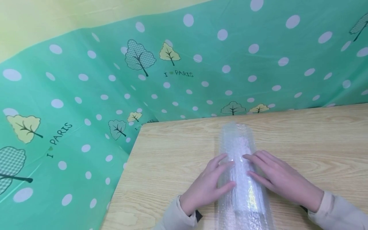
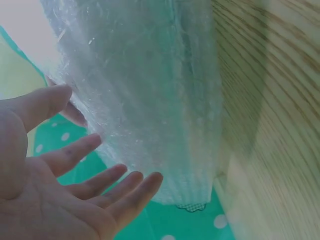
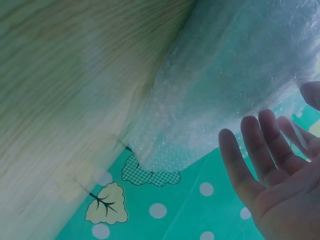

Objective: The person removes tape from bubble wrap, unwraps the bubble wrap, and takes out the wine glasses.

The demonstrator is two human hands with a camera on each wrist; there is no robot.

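Note:
A long bundle of clear bubble wrap lies on the wooden table, running from the near edge toward the back. What it holds inside, if anything, cannot be made out. From the left side, my left hand rests its spread fingers on the wrap; the left wrist view shows this hand with fingers apart beside the wrap's side. On the other side my right hand lays its fingertips on the wrap. In the right wrist view the right hand has its fingers extended along the plastic. Neither hand grips it.
The light wood table stretches to both sides of the bundle. Behind it and to the left hangs a green curtain with white dots and printed trees. A yellowish band runs above the green.

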